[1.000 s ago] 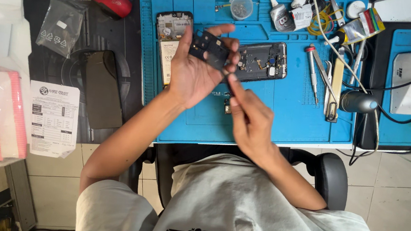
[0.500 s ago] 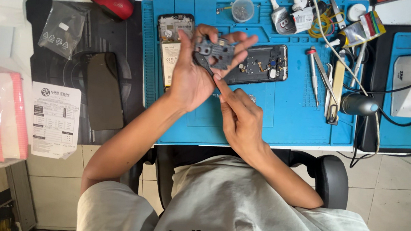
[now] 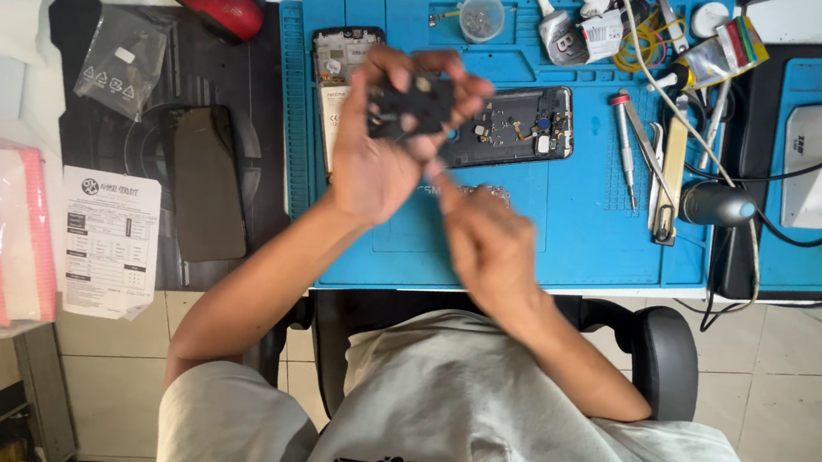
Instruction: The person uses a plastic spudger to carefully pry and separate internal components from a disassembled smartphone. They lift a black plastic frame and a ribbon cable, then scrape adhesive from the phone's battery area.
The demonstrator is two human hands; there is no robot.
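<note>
Two hands on one loose phone part

One small dark phone part (image 3: 411, 105) is up off the blue mat (image 3: 572, 226), pinched in the left hand (image 3: 378, 153). The right hand (image 3: 490, 249) reaches its blurred fingertips toward the part; whether they grip anything I cannot tell. Behind, the opened phone (image 3: 512, 125) lies gutted, apparently mid-repair, screwdriver (image 3: 626, 141) idle on the worktop.

A small dark phone part (image 3: 411, 105) is held up in the left hand (image 3: 378, 153) above the blue mat (image 3: 572, 226) on the desk (image 3: 6, 51). The blurred right hand (image 3: 490, 249) is raised just beneath it, beside an opened phone (image 3: 512, 125).
</note>
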